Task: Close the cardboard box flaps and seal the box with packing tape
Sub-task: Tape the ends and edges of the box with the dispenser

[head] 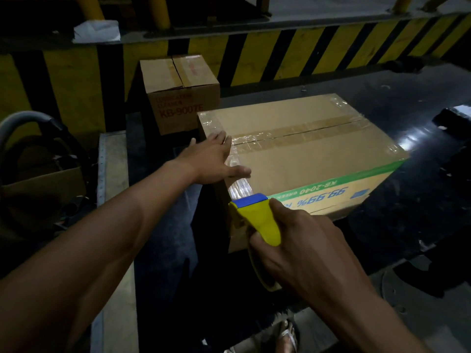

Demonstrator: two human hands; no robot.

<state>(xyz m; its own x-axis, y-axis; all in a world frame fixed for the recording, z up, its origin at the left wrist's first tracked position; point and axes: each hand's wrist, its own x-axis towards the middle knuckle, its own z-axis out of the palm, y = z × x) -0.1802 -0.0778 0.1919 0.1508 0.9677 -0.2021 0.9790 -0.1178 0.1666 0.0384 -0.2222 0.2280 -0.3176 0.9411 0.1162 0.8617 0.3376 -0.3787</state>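
Right hand (305,245) gripping dispenser (263,222), at box (305,159) edge

A: How is the scene lit?
B: Dimly; the corners are lost in shadow. Glare is thrown off the glossy black surface (410,138) at right and the clear tape (239,186) on the box (305,159).
A: Distortion?
B: Straight lines are bent near the edges.
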